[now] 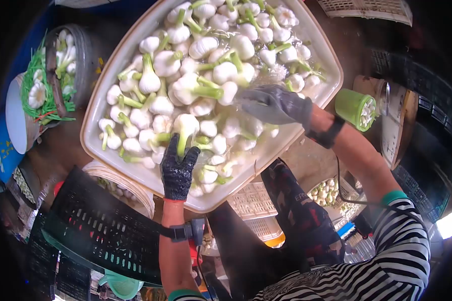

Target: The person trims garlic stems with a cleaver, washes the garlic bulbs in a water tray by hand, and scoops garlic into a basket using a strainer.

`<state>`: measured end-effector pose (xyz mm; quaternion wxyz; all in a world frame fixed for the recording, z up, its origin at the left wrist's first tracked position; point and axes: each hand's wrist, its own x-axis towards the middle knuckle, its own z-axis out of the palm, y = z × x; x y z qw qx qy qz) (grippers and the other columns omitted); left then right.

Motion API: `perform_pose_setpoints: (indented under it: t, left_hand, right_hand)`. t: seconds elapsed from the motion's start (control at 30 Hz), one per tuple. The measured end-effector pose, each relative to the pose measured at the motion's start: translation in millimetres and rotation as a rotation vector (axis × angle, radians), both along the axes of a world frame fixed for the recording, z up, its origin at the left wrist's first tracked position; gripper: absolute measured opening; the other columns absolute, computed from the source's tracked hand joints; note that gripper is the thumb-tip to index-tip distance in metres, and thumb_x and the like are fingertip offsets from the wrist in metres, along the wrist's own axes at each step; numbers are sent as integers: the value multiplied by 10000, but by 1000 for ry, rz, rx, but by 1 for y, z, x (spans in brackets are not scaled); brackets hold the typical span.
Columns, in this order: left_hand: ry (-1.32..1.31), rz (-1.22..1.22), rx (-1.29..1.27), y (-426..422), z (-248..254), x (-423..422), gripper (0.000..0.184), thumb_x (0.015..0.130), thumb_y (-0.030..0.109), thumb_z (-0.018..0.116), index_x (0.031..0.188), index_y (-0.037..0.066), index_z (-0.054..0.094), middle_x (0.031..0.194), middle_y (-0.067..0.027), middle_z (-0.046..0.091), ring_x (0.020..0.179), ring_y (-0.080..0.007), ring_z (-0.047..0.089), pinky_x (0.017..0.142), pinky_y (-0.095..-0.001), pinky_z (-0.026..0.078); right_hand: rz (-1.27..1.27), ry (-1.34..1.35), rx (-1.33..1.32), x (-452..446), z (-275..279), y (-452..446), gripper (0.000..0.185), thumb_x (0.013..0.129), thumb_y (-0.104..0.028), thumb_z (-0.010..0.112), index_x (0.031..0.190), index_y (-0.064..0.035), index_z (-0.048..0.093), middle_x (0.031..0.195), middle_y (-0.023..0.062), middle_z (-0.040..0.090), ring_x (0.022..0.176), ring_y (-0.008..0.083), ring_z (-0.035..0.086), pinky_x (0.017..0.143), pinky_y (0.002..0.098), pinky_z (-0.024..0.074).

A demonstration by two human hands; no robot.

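Observation:
A large white tub (98,108) holds water and many garlic bulbs (203,47) with short green stems. At its near side my left hand (178,168), in a wet black glove, is closed around the green stem of one garlic bulb (187,123), whose white head points away from me. My right hand (276,105), in a grey glove, reaches over the tub's right half, low above the bulbs and water. Motion smears its fingers, so their grip is unclear. Just beyond it is a whitish, blurred patch (271,75), which could be mesh or splashing water.
A green bucket (349,106) with small white pieces stands right of the tub. On the left are a container of garlic (75,65) and green strands (30,85). Dark perforated crates (105,226) sit at lower left, beside a white bucket (143,193). A pale crate (251,200) is below the tub.

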<state>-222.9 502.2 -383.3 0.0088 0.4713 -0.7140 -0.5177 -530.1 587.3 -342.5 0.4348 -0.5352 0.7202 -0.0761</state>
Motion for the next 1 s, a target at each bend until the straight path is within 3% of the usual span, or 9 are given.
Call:
perform_pose_setpoints:
  t: [0.1,0.23,0.33,0.47,0.57,0.67,0.77,0.83,1.0]
  left_hand:
    - [125,22,-385,-49,22,-48,615,784,149,732,1305,-18,451,1304,-153,495,1137,-246,512,953,-364,410]
    - [-377,-207,-543,-98,-29,-140,905,729,664,603,1421,152,324,1452,-201,293,1319,-489,219,1024,-592,281]
    - [-564,-237,-612,-98,-55,-181,1065,648,813,511,1463,194,217,1503,-190,181,1370,-475,67,1044,-642,180]
    - [-430,-276,-482,-110,-104,-185,1127,664,811,484,1462,76,179,1495,-249,141,1405,-391,19,1080,-595,-65]
    - [-447,-440,-181,-131,-115,-207,955,729,748,489,1386,65,372,1397,-225,386,1300,-349,363,1053,-471,264]
    - [-574,-379,205,-125,-130,-193,697,833,534,545,1335,60,446,1326,-186,485,1174,-316,503,956,-411,380]
    - [164,37,491,-110,-127,-157,545,863,291,570,1337,58,439,1332,-165,483,1180,-317,493,974,-398,382]
    - [177,-595,-268,-126,-153,-106,509,844,138,572,1320,20,435,1327,-180,466,1228,-312,442,1041,-373,340]
    - [16,-374,-55,-128,-50,-39,467,977,234,435,1395,42,352,1368,-73,423,1252,-173,394,1064,-323,303]
  right_hand:
    - [-14,255,-427,-54,-11,-2,487,895,-429,519,1261,-108,526,1295,199,502,1208,358,467,1026,405,369]
    - [-467,197,-104,-123,-68,-47,705,873,-548,475,1398,-97,340,1405,206,377,1316,332,345,1076,395,295]
    - [-551,88,51,-136,-109,-60,703,889,-579,412,1345,-44,394,1373,147,419,1219,296,451,1018,369,367]
    - [-363,-151,101,-156,-121,-35,681,888,-528,462,1355,-39,381,1390,174,387,1259,318,396,1051,367,324]
    - [-409,-207,46,-151,-118,-17,662,887,-503,481,1348,-35,389,1388,194,378,1265,334,383,1061,371,311]
    - [-508,-301,-22,-131,-99,-8,645,887,-477,501,1341,-31,396,1386,214,369,1271,351,370,1071,376,299]
    - [-630,-472,-80,-95,-74,-10,627,887,-452,521,1334,-27,404,1384,234,360,1277,368,357,1081,381,286]
    - [-693,-600,-106,-64,-59,-17,616,887,-435,534,1329,-25,409,1383,247,354,1281,379,348,1087,384,278]
    - [-397,-642,-156,50,-59,-23,652,893,-436,531,1364,-25,348,1372,319,314,1282,431,327,1098,424,258]
